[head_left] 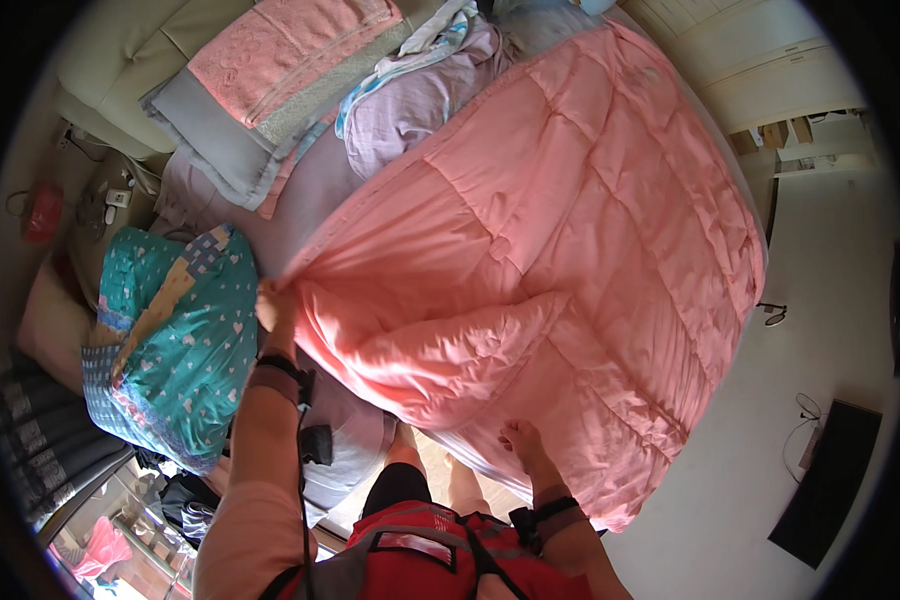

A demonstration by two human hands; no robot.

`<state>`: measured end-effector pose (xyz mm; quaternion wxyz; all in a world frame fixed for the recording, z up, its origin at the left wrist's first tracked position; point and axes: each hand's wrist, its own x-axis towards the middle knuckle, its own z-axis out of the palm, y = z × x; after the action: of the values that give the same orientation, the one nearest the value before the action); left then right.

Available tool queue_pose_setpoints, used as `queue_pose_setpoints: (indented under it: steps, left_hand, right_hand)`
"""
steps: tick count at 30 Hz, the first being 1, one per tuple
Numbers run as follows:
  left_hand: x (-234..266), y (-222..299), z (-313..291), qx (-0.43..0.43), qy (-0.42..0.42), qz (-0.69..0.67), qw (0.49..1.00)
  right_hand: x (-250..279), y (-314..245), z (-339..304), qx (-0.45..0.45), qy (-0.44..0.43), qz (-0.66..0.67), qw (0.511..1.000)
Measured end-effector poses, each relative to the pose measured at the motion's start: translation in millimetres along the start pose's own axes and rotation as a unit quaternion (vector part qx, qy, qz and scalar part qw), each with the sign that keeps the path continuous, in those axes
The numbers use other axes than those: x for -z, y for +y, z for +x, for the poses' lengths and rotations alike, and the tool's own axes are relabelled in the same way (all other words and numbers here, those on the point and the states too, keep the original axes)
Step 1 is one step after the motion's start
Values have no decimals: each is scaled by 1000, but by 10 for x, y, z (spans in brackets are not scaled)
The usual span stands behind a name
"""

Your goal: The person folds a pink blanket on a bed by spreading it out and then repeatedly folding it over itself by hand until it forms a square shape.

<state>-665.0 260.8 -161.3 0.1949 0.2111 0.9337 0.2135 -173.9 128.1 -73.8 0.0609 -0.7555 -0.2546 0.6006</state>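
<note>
On the left, beside a teal heart-patterned bundle point(185, 330), the left hand point(273, 303) is clamped on the gathered edge of the pink quilt point(610, 220), which spreads rightward over much of the bed point(305, 195); it looks soft, limp and fairly light for its breadth (the stitched padding probably bunches easily), so its hem and corners seem the surest holds. Farther right, the right hand point(520, 441) is curled over the near part; whether it pinches cloth cannot be told.
</note>
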Motion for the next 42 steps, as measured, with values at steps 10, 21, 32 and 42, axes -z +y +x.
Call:
queue_pose_setpoints:
  steps: [10, 21, 32, 42]
  left_hand:
    - [-441, -595, -556, 126, -320, -219, 913]
    - [-274, -1048, -1535, 204, -497, -132, 833]
    - [92, 957, -541, 68, -626, -508, 588]
    - [-844, 1412, -240, 92, -444, -395, 799]
  right_hand:
    - [42, 210, 21, -24, 22, 24, 999]
    - [-87, 197, 66, -15, 0, 38, 999]
    - [-135, 150, 106, -4, -9, 52, 999]
    - [-47, 340, 45, -10, -4, 62, 998]
